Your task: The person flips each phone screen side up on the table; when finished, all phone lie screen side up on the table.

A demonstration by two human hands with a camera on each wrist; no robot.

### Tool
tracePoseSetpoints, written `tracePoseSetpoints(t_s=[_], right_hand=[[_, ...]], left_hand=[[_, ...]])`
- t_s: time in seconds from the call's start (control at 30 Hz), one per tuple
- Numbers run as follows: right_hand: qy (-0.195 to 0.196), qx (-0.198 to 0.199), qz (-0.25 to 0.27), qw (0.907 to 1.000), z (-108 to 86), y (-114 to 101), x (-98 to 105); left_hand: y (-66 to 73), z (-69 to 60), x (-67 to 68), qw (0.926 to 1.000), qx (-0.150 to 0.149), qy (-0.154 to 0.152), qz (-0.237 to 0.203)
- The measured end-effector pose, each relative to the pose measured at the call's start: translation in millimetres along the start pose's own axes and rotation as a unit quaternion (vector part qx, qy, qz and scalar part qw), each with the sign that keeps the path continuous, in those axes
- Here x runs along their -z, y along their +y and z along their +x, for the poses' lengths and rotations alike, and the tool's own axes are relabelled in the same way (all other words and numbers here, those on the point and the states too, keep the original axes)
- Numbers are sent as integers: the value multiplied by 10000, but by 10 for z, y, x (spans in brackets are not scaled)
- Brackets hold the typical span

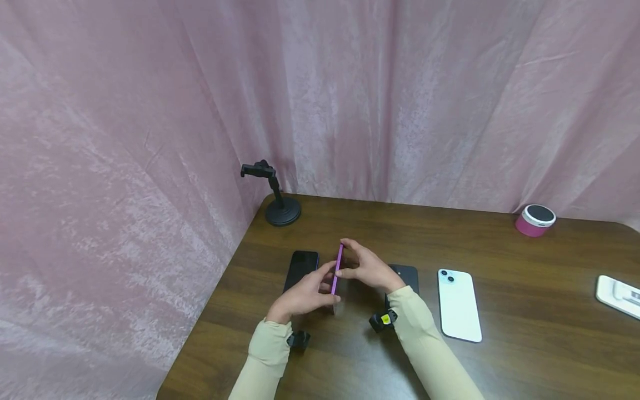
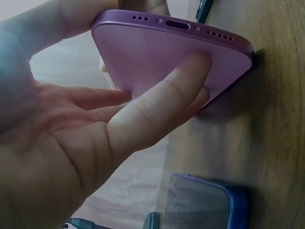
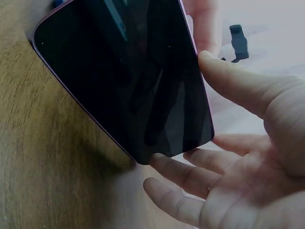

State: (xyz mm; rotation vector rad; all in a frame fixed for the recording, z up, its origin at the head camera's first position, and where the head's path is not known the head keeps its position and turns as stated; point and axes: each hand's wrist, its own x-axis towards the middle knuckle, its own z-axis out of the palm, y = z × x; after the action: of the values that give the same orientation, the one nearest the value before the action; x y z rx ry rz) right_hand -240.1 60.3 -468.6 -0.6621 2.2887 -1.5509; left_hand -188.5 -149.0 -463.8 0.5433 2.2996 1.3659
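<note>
Both hands hold a pink-purple phone (image 1: 337, 268) on its edge above the wooden table. In the left wrist view its pink back (image 2: 138, 52) and port end show, with the left hand's (image 2: 81, 119) fingers against the back and the thumb at the edge. Its dark screen (image 3: 128, 71) faces the right hand (image 3: 252, 143), whose thumb lies on one long edge and whose fingertips touch a corner end. In the head view the left hand (image 1: 303, 293) is at the phone's near left side, the right hand (image 1: 369, 268) at its far right side.
A dark phone (image 1: 301, 266) lies left, another dark phone (image 1: 408, 276) partly under the right arm. Rightward are a white phone (image 1: 459, 305), a white device (image 1: 619, 295) and a pink-white round object (image 1: 535, 220). A black stand (image 1: 283, 211) stands at the back left.
</note>
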Motion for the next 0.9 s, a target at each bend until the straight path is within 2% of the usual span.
tracePoseSetpoints(t_s=[0.13, 0.3, 0.5, 0.67, 0.9], right_hand=[[-33, -133, -42, 9999, 9, 4, -21], [36, -244, -350, 9991, 17, 25, -48], [128, -304, -580, 9978, 18, 35, -78], [229, -340, -704, 9967, 18, 57, -75], [258, -440, -932, 9943, 45, 66, -99]], left_hand=[[2, -4, 13, 10000, -12, -34, -6], [21, 2, 10, 10000, 38, -13, 51], [18, 2, -4, 10000, -36, 16, 50], [45, 1, -25, 10000, -8, -27, -72], [46, -12, -34, 9993, 180, -36, -322]])
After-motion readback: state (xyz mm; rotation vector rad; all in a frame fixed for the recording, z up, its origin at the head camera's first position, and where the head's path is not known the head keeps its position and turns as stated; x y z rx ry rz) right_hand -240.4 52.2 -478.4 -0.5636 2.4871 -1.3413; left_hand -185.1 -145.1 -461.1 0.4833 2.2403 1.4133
